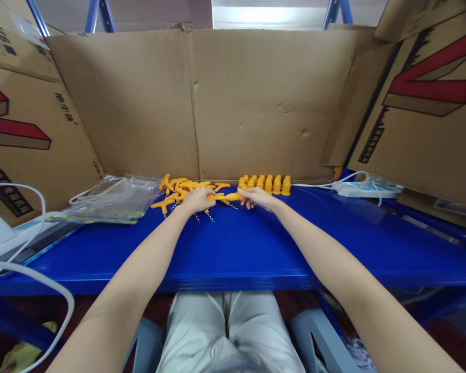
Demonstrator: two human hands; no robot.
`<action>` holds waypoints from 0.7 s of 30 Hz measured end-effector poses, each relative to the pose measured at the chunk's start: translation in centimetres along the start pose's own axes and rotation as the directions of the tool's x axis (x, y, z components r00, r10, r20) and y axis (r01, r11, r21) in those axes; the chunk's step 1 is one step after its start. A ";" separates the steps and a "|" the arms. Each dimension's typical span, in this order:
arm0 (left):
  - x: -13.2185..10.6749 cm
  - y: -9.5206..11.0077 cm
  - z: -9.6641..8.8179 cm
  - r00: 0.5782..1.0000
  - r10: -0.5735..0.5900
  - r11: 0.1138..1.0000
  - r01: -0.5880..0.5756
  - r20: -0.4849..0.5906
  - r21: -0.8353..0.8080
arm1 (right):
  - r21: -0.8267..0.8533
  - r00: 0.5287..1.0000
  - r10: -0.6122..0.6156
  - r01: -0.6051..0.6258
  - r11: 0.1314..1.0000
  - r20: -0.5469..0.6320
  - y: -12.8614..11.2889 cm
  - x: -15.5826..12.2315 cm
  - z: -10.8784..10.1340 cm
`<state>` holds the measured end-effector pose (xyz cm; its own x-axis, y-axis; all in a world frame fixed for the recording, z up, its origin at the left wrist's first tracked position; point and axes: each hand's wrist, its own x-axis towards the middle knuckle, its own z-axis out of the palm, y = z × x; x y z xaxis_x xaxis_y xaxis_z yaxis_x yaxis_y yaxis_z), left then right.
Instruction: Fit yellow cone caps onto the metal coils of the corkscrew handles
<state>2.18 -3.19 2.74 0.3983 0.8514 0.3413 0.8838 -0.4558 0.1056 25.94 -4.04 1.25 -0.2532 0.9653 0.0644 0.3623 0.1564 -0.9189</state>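
A yellow piece (235, 196) is held between the two hands, its long axis run left to right, roughly parallel to the near edge of the counter (256, 251). Its left end is pinched by the left grip (197, 199), so from there the piece lies to the right; its right end is taken in the fingers of the right grip (259, 198), from which it lies to the left. Both grips are narrowed on it, so neither is nearer. Whether one part or two joined parts are held cannot be told at this size; the ends are covered by fingers. The loose corkscrews (186, 185) are heaped beside and behind the left grip, bare spirals (209, 215) pointed mostly toward the near edge; the left hand is the closer one to these. The caps (276, 185) are stood upright in close rows just behind the right grip, with the right hand closer. The counter is blue and flat. Its back is bounded by a cardboard wall (272, 103), its sides by a left box (27, 124) and a right box (427, 109). A clear bag (124, 199) is laid left of the heap; a power strip (367, 190) is set far right, well apart from the caps.
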 end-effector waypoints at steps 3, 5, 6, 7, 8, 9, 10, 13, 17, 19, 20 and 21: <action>0.1 -0.1 0.1 1.000 0.009 1.000 -0.009 -0.004 0.003 | -0.018 0.998 0.061 -0.061 0.998 -0.006 -0.3 -0.2 0.3; 0.1 -0.1 0.1 1.000 0.014 1.000 -0.014 -0.008 -0.005 | -0.021 0.995 0.101 -0.101 0.995 -0.006 -0.6 -0.3 0.5; 0.1 -0.1 0.1 1.000 0.013 1.000 -0.013 -0.009 -0.008 | -0.020 0.993 0.120 -0.121 0.993 -0.008 -0.7 -0.3 0.6; 0.1 -0.1 0.1 1.000 0.010 1.000 -0.010 -0.007 -0.009 | -0.016 0.990 0.138 -0.138 0.990 -0.009 -0.7 -0.3 0.6; 0.1 -0.1 0.1 1.000 0.005 1.000 -0.005 -0.005 -0.011 | -0.006 0.988 0.155 -0.155 0.988 -0.004 -0.8 -0.3 0.6; 0.1 -0.1 0.1 1.000 0.002 1.000 -0.002 -0.002 -0.014 | 0.011 0.985 0.170 -0.170 0.985 0.012 -0.8 -0.3 0.5; 0.1 -0.1 0.1 1.000 0.001 1.000 -0.001 0.000 -0.017 | 0.035 0.982 0.184 -0.186 0.982 0.040 -0.9 -0.3 0.3; 0.0 -0.1 0.1 1.000 0.005 1.000 -0.005 -0.002 -0.029 | 0.110 0.968 0.204 -0.221 0.969 0.150 -1.0 -0.6 -0.2; 0.1 -0.1 0.1 1.000 0.006 0.999 -0.006 -0.004 -0.031 | 0.179 0.966 0.175 -0.209 0.961 0.192 -1.3 -1.3 -0.8; 0.1 -0.1 0.0 1.000 0.008 1.000 -0.008 -0.004 -0.029 | 0.195 0.971 0.157 -0.191 0.962 0.180 -1.4 -1.5 -0.9; 0.0 -0.1 0.0 1.000 0.007 1.000 -0.007 -0.003 -0.027 | 0.195 0.973 0.150 -0.184 0.963 0.176 -1.4 -1.5 -0.9; 0.0 0.0 0.0 1.000 0.004 1.000 -0.005 -0.002 -0.025 | 0.188 0.974 0.146 -0.179 0.966 0.175 -1.4 -1.5 -0.9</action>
<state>2.19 -3.17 2.77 0.4019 0.8489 0.3433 0.8755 -0.4661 0.1276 26.58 -5.51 2.74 -0.3504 0.9261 -0.1398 0.2262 -0.0612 -0.9722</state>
